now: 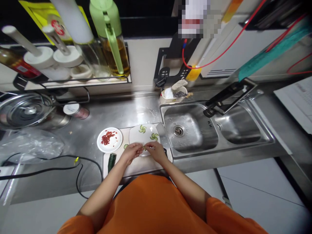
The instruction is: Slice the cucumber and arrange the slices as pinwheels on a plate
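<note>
Tabletop (143,109): shiny metal.
Board (136,166): along the tabletop's front edge.
Square plate (136,134): on the board, green slices (142,129) fanned near its far edge.
Round plate (116,145): board's far left corner.
Left hand (133,152): fingertips pinched on a green piece (144,148).
Right hand (157,152): nearly closed on the same piece.
Cucumber (111,162): board's near left corner.
Green piece: between the hands, above the square plate.

Kitchen; household or commercial, cannot tell. Evidence as follows. Stainless-steel table (136,110) with inset double-basin sink (195,122), black tap (220,97) above. Wall rack (97,84) of seasonings: green-topped oil bottle (107,35), white-lidded jars (39,58). Lidded metal pot (29,110), far left. Pale cutting board (136,166) bearing broad knife blade (164,136), cucumber piece (111,162), plate (136,136) set with cucumber slices (154,136).
</note>
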The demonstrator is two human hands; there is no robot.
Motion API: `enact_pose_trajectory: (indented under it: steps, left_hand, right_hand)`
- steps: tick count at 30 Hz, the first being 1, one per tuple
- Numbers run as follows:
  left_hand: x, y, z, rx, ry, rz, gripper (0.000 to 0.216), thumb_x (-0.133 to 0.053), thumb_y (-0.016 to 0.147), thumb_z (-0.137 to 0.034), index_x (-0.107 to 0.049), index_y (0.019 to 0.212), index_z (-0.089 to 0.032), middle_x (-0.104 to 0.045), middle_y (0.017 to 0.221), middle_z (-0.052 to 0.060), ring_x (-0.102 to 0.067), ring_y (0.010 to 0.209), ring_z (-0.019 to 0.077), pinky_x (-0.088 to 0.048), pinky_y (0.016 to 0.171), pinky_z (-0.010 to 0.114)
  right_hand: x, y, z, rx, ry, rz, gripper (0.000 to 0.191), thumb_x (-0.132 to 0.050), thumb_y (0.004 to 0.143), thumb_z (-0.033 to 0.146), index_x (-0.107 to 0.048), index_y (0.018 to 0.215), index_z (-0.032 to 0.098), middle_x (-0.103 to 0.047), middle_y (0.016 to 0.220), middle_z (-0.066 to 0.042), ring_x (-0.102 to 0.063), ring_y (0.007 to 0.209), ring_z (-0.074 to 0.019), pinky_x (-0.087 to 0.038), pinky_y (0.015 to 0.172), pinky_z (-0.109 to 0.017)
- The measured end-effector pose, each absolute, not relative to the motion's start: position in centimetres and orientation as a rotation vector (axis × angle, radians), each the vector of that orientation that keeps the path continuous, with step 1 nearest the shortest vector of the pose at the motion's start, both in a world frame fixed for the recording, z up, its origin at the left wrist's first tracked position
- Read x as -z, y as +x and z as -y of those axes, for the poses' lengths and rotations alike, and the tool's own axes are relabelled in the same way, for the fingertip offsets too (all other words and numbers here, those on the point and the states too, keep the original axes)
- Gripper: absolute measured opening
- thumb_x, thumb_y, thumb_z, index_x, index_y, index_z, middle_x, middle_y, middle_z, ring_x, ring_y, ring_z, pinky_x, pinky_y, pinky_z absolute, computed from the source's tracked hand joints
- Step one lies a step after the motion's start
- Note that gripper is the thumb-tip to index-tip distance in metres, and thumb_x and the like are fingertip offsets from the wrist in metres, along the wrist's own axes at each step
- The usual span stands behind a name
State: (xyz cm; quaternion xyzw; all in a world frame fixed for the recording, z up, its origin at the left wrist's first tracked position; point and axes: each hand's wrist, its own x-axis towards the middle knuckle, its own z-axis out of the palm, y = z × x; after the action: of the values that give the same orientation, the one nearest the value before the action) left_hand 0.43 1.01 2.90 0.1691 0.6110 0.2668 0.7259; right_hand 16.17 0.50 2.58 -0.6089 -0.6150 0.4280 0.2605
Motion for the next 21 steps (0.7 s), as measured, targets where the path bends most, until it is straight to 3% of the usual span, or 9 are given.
enact_pose_trajectory:
  steps: [5, 11, 21]
  left_hand:
    - [-1.8, 0.7, -1.6, -0.648, 0.5, -1.377, 0.038, -0.073, 0.055, -0.027, -0.063, 0.088, -0.013, -0.054, 0.052, -0.005, -0.043, 0.044, 0.0045, -0.027, 0.044, 0.018]
    - [-0.9, 0.6, -1.5, -0.495, 1.009, -1.536, 0.022, -0.063, 0.067, -0.024, -0.068, 0.086, -0.015, -0.067, 0.069, 0.001, -0.056, 0.057, 0.0096, -0.043, 0.058, 0.022]
    - [-2.1, 1.2, -1.4, -0.192, 1.538, -1.668, 0.012, -0.055, 0.074, -0.02, -0.066, 0.075, -0.019, -0.068, 0.072, 0.001, -0.059, 0.069, 0.0136, -0.038, 0.064, 0.024]
  right_hand:
    - [-1.7, 16.2, -0.2, -1.248, -1.763, 1.605, 0.015, -0.057, 0.078, 0.026, -0.072, 0.079, 0.022, -0.071, 0.076, 0.0, -0.061, 0.07, -0.0136, -0.042, 0.067, -0.023]
    - [-1.4, 15.9, -0.1, -1.184, -1.951, 1.746, 0.017, -0.055, 0.08, 0.025, -0.071, 0.075, 0.02, -0.071, 0.073, -0.001, -0.062, 0.07, -0.0136, -0.039, 0.062, -0.022]
    - [-1.5, 15.4, -0.4, -0.974, -2.153, 2.076, 0.021, -0.05, 0.081, 0.021, -0.07, 0.079, 0.019, -0.071, 0.078, -0.007, -0.062, 0.075, -0.0178, -0.036, 0.064, -0.025]
